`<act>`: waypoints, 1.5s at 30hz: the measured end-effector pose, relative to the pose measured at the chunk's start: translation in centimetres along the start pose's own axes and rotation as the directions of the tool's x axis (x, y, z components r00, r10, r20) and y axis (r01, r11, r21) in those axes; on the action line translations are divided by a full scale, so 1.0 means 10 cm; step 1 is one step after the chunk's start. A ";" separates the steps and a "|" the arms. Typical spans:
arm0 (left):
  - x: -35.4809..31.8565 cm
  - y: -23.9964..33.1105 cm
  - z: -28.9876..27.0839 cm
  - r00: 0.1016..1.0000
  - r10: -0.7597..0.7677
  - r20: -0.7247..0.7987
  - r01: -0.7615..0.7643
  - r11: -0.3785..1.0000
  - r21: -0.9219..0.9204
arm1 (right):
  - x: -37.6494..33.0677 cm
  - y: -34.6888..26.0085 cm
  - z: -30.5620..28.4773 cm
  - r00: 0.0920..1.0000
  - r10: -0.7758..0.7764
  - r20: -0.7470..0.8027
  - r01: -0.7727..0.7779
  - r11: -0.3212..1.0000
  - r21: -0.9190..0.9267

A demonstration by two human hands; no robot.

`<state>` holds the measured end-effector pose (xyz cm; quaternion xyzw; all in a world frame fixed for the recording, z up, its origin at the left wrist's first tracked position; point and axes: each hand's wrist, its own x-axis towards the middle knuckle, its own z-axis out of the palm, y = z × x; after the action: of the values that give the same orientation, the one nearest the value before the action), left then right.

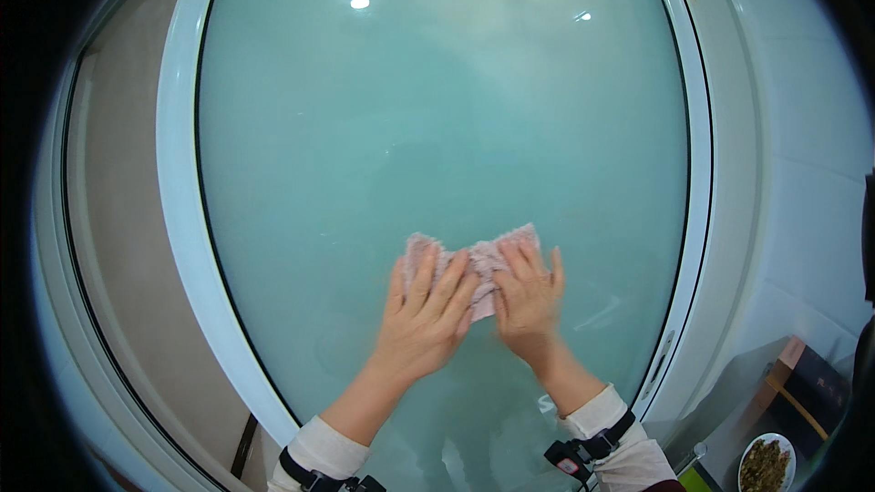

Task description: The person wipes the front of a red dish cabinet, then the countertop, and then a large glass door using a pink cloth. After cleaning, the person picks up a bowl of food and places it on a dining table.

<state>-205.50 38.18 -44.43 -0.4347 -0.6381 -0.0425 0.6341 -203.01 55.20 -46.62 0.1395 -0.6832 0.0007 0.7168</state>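
Note:
A fluffy pale pink cloth (486, 266) lies against a frosted greenish glass door panel (437, 146), low and near its middle. My left hand (427, 314) presses the cloth's left part to the glass, fingers spread over it. On the right part rests my right hand (529, 301), fingers over the cloth, slightly blurred. The cloth bunches between the two hands, and its upper corners stick out above the fingers. My palms hide its lower edge in part.
A white frame (182, 128) surrounds the glass, with a recessed handle (658, 364) at lower right. Left of it is an opening with a beige surface beyond. At lower right are a white bowl of food (766, 465) and a dark box (807, 392) beside a tiled wall.

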 end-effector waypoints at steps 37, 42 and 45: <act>-1.81 -0.26 -2.01 0.919 -0.257 0.300 0.164 0.939 0.304 | -0.56 -2.42 0.04 0.975 -0.207 0.075 0.147 0.866 0.479; -2.01 -0.30 -2.04 0.911 -0.348 0.223 0.287 0.920 0.267 | -0.57 -2.55 0.06 0.988 -0.151 0.033 0.112 0.846 0.521; -2.05 -0.27 -2.07 0.926 -0.354 0.129 0.326 0.924 0.199 | -0.56 -2.57 0.01 0.980 -0.197 -0.002 0.169 0.836 0.522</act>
<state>-194.91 13.74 -56.42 -0.2621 -0.7548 -0.0606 0.5983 -198.60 31.55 -57.20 0.3925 -0.6595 0.1132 0.6310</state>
